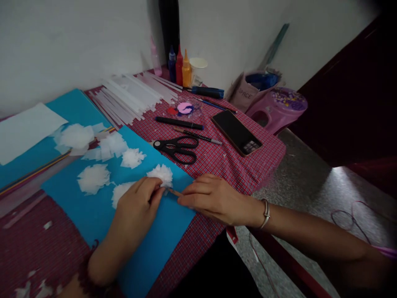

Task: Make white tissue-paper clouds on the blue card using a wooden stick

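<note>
My left hand [139,207] is closed, thumb and forefinger pinching the near edge of a white ruffled tissue-paper flower [161,174] over a blue sheet of paper [167,231]. From the right, my right hand [214,198] grips a thin brown stick [175,192], whose far end meets the flower by my left fingertips. What kind of stick it is I cannot make out. Partly behind my left hand lies another white flower [119,192]. More ruffled flowers, one round [93,179] and one small [132,157], rest on the same sheet.
Black-handled scissors [176,149], a black marker [179,123], a pencil [198,135] and a phone [237,131] lie beyond the hands. White strips [130,97], a paint palette [185,108] and paint bottles [186,70] are farther back. A pink stool [276,109] stands past the table's right edge.
</note>
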Motion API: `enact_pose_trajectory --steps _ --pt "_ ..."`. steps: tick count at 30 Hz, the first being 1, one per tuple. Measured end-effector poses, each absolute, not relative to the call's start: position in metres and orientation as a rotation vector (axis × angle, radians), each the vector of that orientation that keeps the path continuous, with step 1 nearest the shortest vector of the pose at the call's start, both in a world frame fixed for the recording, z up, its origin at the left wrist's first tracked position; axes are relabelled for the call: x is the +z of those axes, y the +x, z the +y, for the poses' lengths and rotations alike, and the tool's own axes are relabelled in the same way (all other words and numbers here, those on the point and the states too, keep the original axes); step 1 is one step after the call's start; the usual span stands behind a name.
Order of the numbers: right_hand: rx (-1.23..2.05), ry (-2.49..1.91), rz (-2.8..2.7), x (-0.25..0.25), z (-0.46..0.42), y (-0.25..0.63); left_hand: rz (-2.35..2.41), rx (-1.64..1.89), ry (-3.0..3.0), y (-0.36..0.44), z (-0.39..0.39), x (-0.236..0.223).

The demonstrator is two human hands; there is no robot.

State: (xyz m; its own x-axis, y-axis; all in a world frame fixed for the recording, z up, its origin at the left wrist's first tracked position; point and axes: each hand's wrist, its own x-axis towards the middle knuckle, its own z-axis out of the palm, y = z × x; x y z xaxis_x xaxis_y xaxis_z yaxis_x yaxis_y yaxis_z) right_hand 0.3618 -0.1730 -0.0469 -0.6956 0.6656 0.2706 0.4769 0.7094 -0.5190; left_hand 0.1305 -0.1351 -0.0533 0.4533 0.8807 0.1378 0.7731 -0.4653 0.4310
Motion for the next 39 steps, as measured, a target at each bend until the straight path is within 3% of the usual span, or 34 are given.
enact_pose_trajectory --steps 11,15,20,33,39 --pt "0.473 -0.940 -2.606 -0.048 -0.178 0.357 1.355 0.503 2.638 0.126 -0.153 -0.050" --pt "0.377 -0.957 -2.650 -0.049 -0.183 0.353 0.857 0.139 3.005 0.104 -0.192 -0.062" --pt "0.276 -0.994 -2.655 -0.051 -0.186 0.348 0.865 -0.078 3.034 0.091 -0.219 -0.081" --pt "0.156 -1.122 -2.686 -0.049 -0.188 0.340 0.865 0.268 3.335 0.099 -0.218 -0.088" --pt "0.200 -1.156 -2.669 -0.051 -0.185 0.338 0.825 0.188 3.331 0.098 -0.217 -0.086"
